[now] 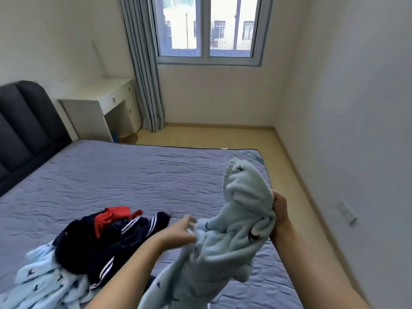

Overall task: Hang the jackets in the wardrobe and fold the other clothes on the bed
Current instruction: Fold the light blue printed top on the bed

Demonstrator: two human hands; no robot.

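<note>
Holding noted: pale blue fleece top (240, 230) is gripped in the curled fingers of the right hand (279, 208), held above the bed (133, 175) | left hand (178, 230) is blurred at the cloth's left edge, grip cannot be told | navy striped clothes (100, 246) are heaped left of the left fingers.

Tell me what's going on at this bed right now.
A person holds a light blue fleece garment above the bed. The right hand grips a bunch of it; the left hand is at the fabric, blurred, so its grip is unclear. A heap of navy striped and red clothes and another light blue piece lie unfolded on the bed.
</note>
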